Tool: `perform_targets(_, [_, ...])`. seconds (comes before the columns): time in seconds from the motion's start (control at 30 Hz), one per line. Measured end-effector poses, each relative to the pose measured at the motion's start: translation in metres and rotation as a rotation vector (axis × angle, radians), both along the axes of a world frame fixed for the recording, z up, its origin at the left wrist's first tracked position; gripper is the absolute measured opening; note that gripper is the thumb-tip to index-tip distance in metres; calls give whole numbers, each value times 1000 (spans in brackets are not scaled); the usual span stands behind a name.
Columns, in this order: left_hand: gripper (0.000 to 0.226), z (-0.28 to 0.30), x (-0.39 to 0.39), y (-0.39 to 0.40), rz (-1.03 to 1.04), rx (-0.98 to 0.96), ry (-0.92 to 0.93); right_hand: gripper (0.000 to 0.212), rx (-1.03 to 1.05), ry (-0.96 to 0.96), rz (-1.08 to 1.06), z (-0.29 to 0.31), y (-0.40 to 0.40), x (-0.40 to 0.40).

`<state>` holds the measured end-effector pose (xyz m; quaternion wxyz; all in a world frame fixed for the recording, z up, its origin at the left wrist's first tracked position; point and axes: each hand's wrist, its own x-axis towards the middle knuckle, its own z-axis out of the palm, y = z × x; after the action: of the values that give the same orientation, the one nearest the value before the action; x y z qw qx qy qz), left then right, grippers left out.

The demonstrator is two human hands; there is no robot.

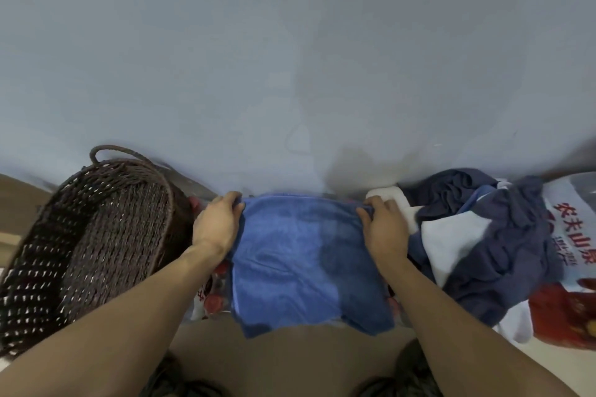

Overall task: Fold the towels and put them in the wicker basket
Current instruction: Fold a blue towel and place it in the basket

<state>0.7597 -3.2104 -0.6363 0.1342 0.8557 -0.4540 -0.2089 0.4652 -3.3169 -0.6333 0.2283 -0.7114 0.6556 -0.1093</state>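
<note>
Nearest to me, the blue towel [306, 255] hangs its near edge over the front of the bench [548, 348], where two loose corners droop unevenly. The towel lies flat between my forearms, its right part a shade darker than its left.

My left hand [216, 222] pinches the far left corner of the towel, thumb and fingers curled round the cloth. My right hand [383, 229] grips the far right corner the same way, fingers bunching the edge. The two hands are well apart, one at each end of the far edge, and both are clamped on the towel.

To the left, just beside my left forearm, stands the wicker basket [96, 235], dark brown and woven, tilted toward me so that I look down into it. I see no towel in the part of its inside that shows. A loop handle [109, 151] rises from its far rim.

To the right, near my right hand, is a rumpled heap of dark blue cloth [503, 235] mixed with white cloth [451, 242]. Under it lies a printed sheet [574, 235] with red characters and red shapes.

Beyond everything is a plain pale blue-grey wall [290, 42].
</note>
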Motion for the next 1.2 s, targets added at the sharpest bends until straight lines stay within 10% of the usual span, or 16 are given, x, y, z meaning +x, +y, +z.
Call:
perform_targets(0.2, [4,8,-7,23,17,-94,-8,11,23,-169,5,7,15,-13])
perform_targets(0.5, [22,10,2,7,-138,14,-238,17,115,-142,-1,22,-11,-16])
perform_targets(0.77, [25,20,0,-10,245,-302,296,25,-61,385,168,42,-13,27])
perform_targets(0.97, [25,17,-10,-16,272,-382,445,29,84,-190,553,34,16,114])
perform_targets(1.2, [25,23,-7,-8,282,-466,533,21,204,-215,606,23,3,171])
